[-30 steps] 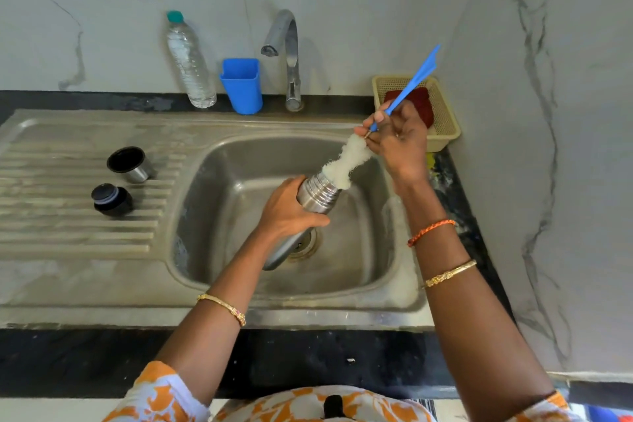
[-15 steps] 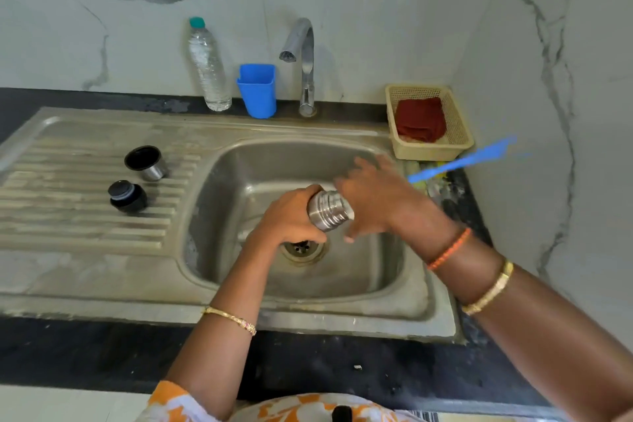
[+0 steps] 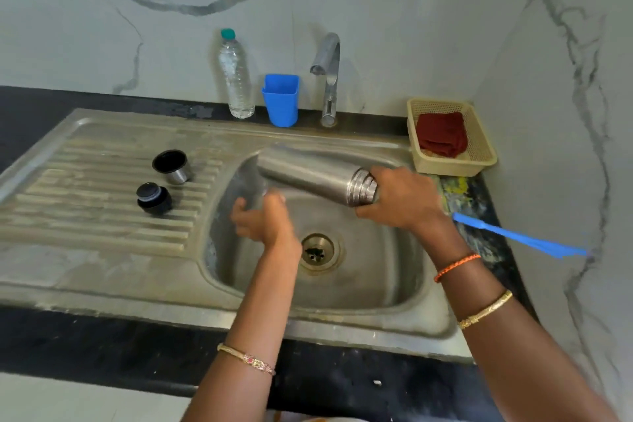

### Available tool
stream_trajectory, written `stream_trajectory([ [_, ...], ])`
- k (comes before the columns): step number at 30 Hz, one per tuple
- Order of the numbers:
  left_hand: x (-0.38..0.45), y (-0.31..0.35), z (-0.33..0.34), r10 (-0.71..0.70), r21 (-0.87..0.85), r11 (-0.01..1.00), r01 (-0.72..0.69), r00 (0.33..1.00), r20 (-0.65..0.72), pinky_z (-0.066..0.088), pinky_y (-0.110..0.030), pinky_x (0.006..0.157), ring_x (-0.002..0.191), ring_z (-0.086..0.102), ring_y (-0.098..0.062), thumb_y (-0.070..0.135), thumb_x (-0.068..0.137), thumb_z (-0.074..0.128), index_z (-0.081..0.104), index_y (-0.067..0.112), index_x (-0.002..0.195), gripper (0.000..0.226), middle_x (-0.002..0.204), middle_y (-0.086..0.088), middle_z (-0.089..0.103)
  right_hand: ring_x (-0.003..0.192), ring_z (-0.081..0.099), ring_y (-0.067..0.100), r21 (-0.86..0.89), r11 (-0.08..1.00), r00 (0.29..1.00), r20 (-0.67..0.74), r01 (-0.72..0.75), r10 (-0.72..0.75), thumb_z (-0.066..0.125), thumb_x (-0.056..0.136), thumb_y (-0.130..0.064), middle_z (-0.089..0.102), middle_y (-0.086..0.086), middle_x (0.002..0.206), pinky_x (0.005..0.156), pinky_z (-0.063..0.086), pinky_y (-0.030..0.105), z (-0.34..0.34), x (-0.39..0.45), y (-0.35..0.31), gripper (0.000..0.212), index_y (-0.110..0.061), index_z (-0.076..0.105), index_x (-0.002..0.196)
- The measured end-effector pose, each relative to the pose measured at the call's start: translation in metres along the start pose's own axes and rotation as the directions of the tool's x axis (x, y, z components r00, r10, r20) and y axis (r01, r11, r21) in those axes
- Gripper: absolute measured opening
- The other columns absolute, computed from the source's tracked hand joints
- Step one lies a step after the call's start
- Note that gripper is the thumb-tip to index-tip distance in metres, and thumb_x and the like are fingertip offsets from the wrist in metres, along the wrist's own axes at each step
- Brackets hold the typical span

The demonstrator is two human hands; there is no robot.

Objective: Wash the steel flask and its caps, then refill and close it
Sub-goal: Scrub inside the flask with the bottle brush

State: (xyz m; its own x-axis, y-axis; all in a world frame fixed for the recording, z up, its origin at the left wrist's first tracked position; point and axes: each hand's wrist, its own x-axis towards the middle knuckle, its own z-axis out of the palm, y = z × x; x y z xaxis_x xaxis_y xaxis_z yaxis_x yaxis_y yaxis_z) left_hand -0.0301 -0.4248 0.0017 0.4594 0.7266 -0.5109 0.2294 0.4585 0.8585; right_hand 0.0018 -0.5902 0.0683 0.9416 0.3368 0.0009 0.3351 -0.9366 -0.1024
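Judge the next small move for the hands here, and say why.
Probably bring the left hand back onto the steel flask body to steady it. The right hand alone grips its neck end, together with the blue brush handle, so the flask hangs sideways over the sink while the left hand holds nothing.

Single head-worn view, downward and forward, close over the sink [image 3: 342, 322].

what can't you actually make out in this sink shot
Head view, the only one:
- Flask mouth: covered by the right hand.
- Brush head on the blue handle: hidden behind that hand, so whether it is inside the flask is unclear.
- Left hand: motion-blurred, so its grip cannot be judged.
- Steel cap and black stopper: too small to tell if washed.
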Motion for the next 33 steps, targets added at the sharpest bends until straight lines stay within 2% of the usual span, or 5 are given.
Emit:
stream_trajectory([
  [2, -0.001, -0.002, 0.006, -0.316, -0.281, 0.866, 0.415, 0.887, 0.336, 0.051, -0.047, 0.085, 0.113, 0.054, -0.033, 0.043, 0.067, 0.074, 0.046, 0.022, 0.123, 0.066, 0.127, -0.018, 0.049, 0.096, 0.061, 0.028, 0.072, 0.996, 0.998, -0.022, -0.061, 0.063, 0.069, 0.071, -0.053, 0.064, 0.005, 0.104, 0.071, 0.041, 0.030, 0.000, -0.005, -0.010, 0.054, -0.022, 0.055, 0.113],
  [5, -0.001, 0.006, 0.023, -0.243, -0.368, 0.734, 0.570, 0.727, 0.642, 0.055, -0.049, 0.082, 0.099, 0.066, -0.035, 0.053, 0.075, 0.073, 0.046, 0.009, 0.131, 0.076, 0.112, -0.021, 0.063, 0.093, 0.062, 0.029, 0.144, 0.983, 0.994, 0.008, -0.110, 0.110, 0.070, 0.070, -0.054, 0.065, 0.004, 0.101, 0.072, 0.043, 0.031, 0.011, -0.008, -0.034, 0.055, -0.020, 0.055, 0.111],
  [15, 0.065, -0.006, 0.015, -0.295, -0.313, 0.808, 0.498, 0.803, 0.518, 0.056, -0.049, 0.082, 0.097, 0.066, -0.032, 0.048, 0.077, 0.072, 0.055, 0.011, 0.124, 0.062, 0.119, -0.011, 0.063, 0.125, 0.049, 0.025, 0.303, 0.928, 0.957, 0.253, -0.216, 0.140, 0.071, 0.074, -0.055, 0.051, 0.004, 0.140, 0.104, 0.040, 0.042, 0.008, -0.023, -0.031, 0.088, -0.021, 0.031, 0.145],
  [21, 0.078, -0.001, 0.020, -0.308, -0.179, 0.845, 0.503, 0.733, 0.606, 0.044, -0.053, 0.091, 0.087, 0.053, -0.028, 0.062, 0.084, 0.054, 0.045, 0.021, 0.121, 0.056, 0.132, -0.007, 0.046, 0.094, 0.061, 0.032, 0.281, 0.929, 0.969, 0.120, -0.243, 0.217, 0.062, 0.086, -0.022, 0.068, 0.009, 0.098, 0.077, 0.050, 0.039, 0.032, -0.062, -0.013, 0.019, -0.018, 0.067, 0.104],
  [33, 0.070, 0.003, 0.014, -0.241, -0.211, 0.860, 0.464, 0.735, 0.634, 0.058, -0.044, 0.075, 0.092, 0.065, -0.029, 0.036, 0.077, 0.074, 0.051, 0.009, 0.125, 0.059, 0.106, -0.014, 0.061, 0.045, 0.049, 0.002, 0.528, 0.775, 0.937, 0.208, -0.348, 0.280, 0.067, 0.087, -0.020, 0.054, -0.012, 0.044, 0.043, 0.032, 0.009, 0.045, -0.056, -0.025, 0.025, -0.003, 0.070, 0.069],
])
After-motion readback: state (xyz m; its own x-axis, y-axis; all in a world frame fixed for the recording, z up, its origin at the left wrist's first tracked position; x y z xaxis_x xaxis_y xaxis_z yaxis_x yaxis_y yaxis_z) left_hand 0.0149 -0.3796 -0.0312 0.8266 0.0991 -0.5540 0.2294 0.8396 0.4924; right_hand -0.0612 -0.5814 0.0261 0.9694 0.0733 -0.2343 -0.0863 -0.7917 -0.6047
